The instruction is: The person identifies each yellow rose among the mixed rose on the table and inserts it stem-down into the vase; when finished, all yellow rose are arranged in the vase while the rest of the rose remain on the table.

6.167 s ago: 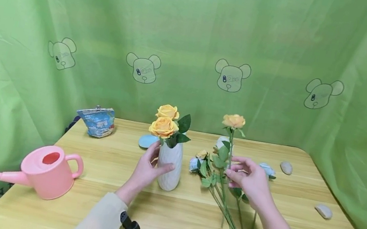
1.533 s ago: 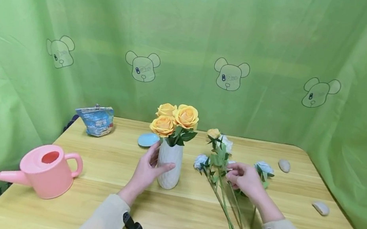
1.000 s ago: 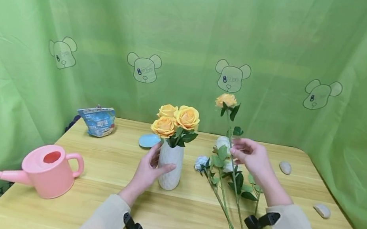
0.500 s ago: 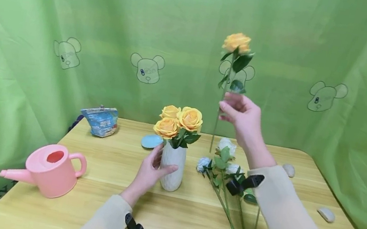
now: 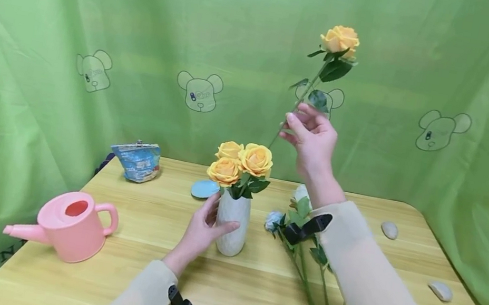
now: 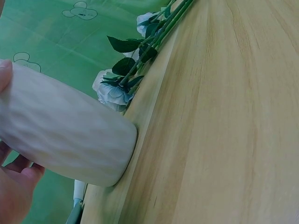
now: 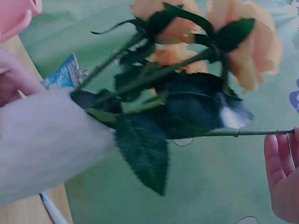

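Observation:
In the head view, a white textured vase (image 5: 232, 228) stands upright, holding several yellow roses (image 5: 256, 160). My left hand (image 5: 200, 231) grips it, thumb in front and fingers at its left side. Above and right of the vase, my right hand (image 5: 315, 142) pinches the stem of another yellow rose (image 5: 340, 41), its bloom up and leaning right. That stem slants down behind the vase's blooms, so its lower end is hidden. In the right wrist view, the held stem (image 7: 238, 133) passes behind the dark leaves (image 7: 145, 149) near the vase mouth.
Loose pale flowers (image 5: 273, 220) lie right of the vase, partly behind my right sleeve. A pink watering can (image 5: 74, 227) and a clipped blue bag (image 5: 139, 161) stand left. A light-blue oval thing (image 5: 205, 189) lies behind the vase. Grey stones (image 5: 441, 290) line the right side.
A third yellow rose went into the vase. My right hand then picked another yellow rose from the pile, raised it and moved it left over the vase. My left hand stays on the vase.

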{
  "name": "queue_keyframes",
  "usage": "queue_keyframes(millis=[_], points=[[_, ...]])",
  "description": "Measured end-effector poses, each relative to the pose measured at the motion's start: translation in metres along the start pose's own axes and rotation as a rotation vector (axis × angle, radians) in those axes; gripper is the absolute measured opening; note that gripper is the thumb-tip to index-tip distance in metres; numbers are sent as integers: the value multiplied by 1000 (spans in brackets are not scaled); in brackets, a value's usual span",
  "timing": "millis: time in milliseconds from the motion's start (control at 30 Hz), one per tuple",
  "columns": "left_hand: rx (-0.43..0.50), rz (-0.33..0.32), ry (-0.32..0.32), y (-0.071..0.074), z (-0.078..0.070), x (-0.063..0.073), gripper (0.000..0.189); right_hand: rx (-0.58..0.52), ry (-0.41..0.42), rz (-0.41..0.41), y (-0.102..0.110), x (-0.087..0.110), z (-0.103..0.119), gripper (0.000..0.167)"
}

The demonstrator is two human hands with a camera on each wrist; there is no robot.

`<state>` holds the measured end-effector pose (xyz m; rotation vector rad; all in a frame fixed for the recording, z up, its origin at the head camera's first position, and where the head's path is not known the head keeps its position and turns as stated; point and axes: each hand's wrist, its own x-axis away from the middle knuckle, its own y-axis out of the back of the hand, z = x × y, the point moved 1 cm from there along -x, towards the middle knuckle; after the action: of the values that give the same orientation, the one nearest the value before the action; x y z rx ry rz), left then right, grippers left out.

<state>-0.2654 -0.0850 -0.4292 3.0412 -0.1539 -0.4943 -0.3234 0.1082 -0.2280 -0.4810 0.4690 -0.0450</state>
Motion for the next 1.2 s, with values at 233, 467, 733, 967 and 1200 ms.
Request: queue_keyframes(millis=[233,467,733,967,1200], points=[[-13,24,29,1,-28,8,84,32,-74,33,4,12,-20,33],[-16,25,34,1,-29,9,82,-2,-63,38,7,14,-24,32],[-9,19,25,1,-29,8,82,-73,-34,43,2,14,-15,31],[-2,22,17,0,-29,9,82,3,-133,86,7,20,-29,28],[-3,16,18,-1,-28,10,83,54,-204,132,8,30,-40,25]])
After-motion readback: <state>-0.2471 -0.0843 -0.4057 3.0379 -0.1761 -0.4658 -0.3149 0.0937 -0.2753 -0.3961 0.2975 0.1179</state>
